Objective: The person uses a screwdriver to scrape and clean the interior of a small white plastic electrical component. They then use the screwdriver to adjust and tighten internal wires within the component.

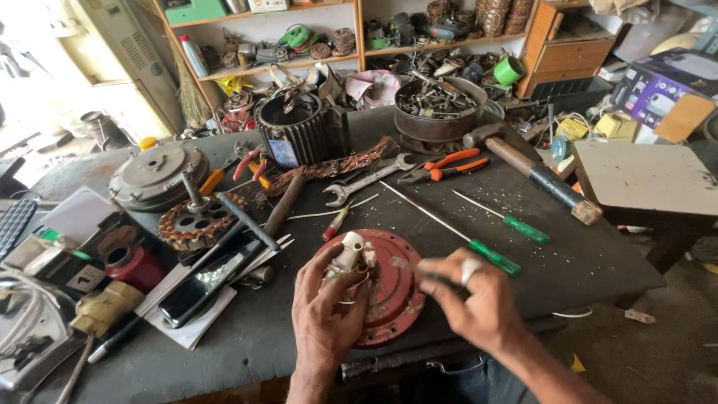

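A red round motor end cover lies on the dark workbench near its front edge. My left hand grips a small white and metal part with thin wires, resting on the cover's left side. My right hand wears a ring and pinches a thin dark tool, blurred, whose tip points toward the white part. Both hands are close together over the cover.
Two green-handled screwdrivers, a hammer, orange pliers and a spanner lie behind the cover. A wound stator, grey motor housing, a bowl of scrap, a phone and shelves surround the bench.
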